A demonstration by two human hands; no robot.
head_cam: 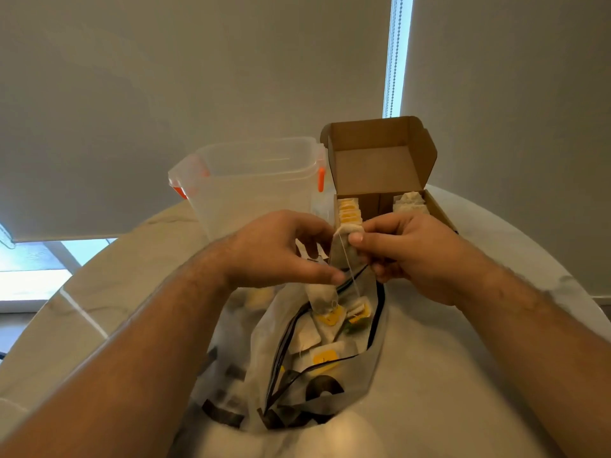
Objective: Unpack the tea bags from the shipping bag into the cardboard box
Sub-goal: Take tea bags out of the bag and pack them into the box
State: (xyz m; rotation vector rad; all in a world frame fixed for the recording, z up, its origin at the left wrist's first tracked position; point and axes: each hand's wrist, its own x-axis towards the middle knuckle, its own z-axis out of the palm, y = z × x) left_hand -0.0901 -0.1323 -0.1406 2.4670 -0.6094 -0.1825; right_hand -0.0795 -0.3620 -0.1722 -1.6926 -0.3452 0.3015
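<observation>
Above the open shipping bag [317, 352], the right hand [406, 252] pinches a tea bag [347, 230] by its top. The left hand [281, 249], at its nine o'clock, pinches the string [350, 272]. The cardboard box [380, 173] stands open at twelve o'clock, tea bags lined inside.

We see a matt brown cardboard box [380, 166], a frosted plastic tub [254, 186], a translucent glossy plastic bag [373, 338], and a smooth table [446, 358].

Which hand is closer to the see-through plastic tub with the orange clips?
The left hand. It is just in front of the plastic tub, overlapping its lower edge in this view. The right hand is off to the tub's right, in front of the cardboard box, pinching a tea bag.
</observation>
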